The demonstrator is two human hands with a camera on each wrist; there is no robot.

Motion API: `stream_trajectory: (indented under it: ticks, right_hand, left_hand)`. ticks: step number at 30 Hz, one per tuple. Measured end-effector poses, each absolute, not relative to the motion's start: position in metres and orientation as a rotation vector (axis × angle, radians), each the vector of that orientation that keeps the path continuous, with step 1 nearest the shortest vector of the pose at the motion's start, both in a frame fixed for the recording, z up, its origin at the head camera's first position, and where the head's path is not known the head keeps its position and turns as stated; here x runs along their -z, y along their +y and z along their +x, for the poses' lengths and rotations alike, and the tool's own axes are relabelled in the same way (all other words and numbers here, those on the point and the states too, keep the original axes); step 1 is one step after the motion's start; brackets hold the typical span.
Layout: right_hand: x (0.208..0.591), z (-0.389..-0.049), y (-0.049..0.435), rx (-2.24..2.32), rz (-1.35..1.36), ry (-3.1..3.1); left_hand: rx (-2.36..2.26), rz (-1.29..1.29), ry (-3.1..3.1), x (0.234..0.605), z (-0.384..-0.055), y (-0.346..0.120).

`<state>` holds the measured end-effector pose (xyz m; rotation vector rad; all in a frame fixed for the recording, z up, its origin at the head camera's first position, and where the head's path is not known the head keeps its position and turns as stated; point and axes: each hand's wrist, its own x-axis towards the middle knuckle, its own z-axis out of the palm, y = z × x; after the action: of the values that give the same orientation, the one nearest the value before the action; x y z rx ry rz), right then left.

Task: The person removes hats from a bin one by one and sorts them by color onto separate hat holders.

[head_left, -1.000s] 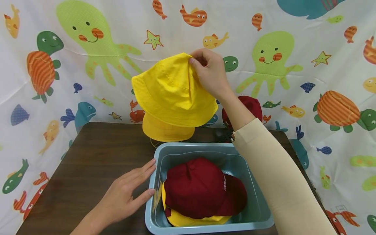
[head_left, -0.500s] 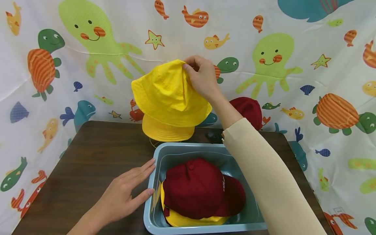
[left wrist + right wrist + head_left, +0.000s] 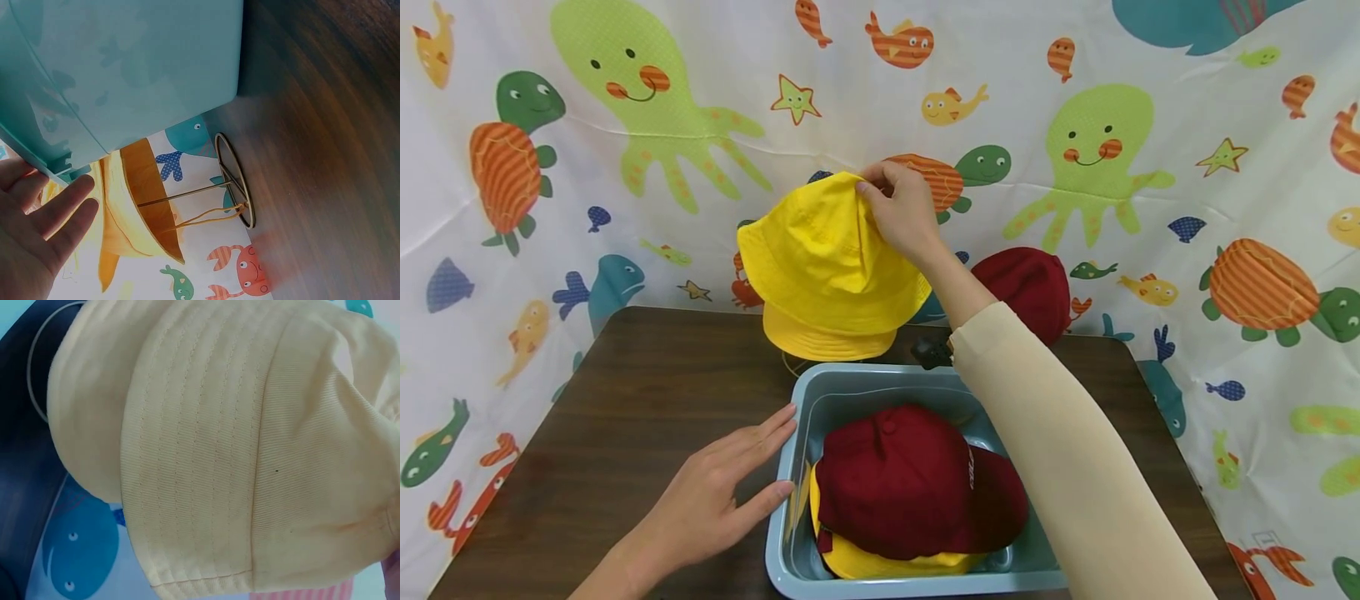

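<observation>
My right hand (image 3: 898, 212) pinches a yellow hat (image 3: 827, 250) by its crown, over a lower hat (image 3: 827, 342) on a wire stand (image 3: 187, 193). My left hand (image 3: 718, 492), fingers extended, touches the blue tub (image 3: 887, 589). Step judged: stacking. Next calls for even seating, then release.

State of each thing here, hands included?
Upper yellow hat: brim down, creased
Right hand: pinching upper yellow hat
Wire stand: upright
Lower yellow hat: on wire stand
Blue bin: open-topped, partly filled
Near maroon cap: lying in bin
Yellow item beneath: partly covered
Far maroon cap: partly hidden
Left hand: touching bin rim
</observation>
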<state>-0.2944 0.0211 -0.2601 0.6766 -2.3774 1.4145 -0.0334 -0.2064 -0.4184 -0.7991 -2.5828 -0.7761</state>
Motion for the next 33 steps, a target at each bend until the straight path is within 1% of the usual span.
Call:
stream_trajectory:
  ticks: [14,33]
  right_hand:
    - [0.280,-0.298,0.011,-1.422,0.644,-2.497]
    - [0.298,-0.296,0.010,-1.345,0.705,-2.561]
  left_hand:
    - [0.770,-0.807,-2.576,0.418,-0.033,-0.208]
    - [0.775,-0.810,-2.568,0.419,-0.033,-0.208]
